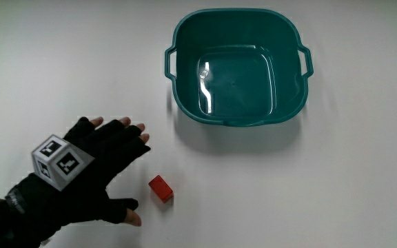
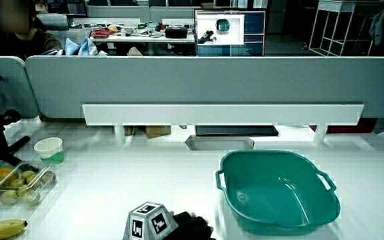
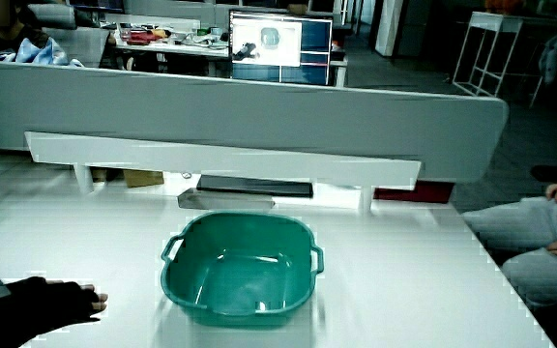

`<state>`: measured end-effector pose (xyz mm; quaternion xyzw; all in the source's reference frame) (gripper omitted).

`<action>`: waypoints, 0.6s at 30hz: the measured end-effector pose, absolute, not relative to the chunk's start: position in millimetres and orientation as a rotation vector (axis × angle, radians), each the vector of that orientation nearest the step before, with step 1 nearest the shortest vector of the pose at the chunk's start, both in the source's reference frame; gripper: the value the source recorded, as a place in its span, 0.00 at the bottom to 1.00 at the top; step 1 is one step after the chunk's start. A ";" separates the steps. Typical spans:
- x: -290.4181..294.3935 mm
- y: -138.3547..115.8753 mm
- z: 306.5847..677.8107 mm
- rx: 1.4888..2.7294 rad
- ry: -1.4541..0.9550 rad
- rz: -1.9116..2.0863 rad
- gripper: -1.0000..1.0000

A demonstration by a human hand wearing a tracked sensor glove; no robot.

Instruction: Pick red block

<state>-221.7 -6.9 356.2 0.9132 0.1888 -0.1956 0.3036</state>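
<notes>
Looks like the reach stage: the gloved hand (image 1: 92, 172) is laid flat on the white table (image 1: 336, 193) just beside the red block (image 1: 160, 188), fingers spread and nothing gripped, so the pick isn't done yet. The block is found nearer to the person than the empty teal plastic basin (image 1: 238, 67) and isn't shown in the side views, and the next move probably calls for the hand to be slid over the block and the thumb and fingers closed on its sides. Counted up: one red block, one basin, one hand.
</notes>
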 end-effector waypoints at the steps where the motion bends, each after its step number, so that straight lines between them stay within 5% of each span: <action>1: -218.9 -5.0 354.0 2.410 0.507 -0.536 0.50; 18: -187.1 23.4 365.8 2.328 0.586 -0.498 0.50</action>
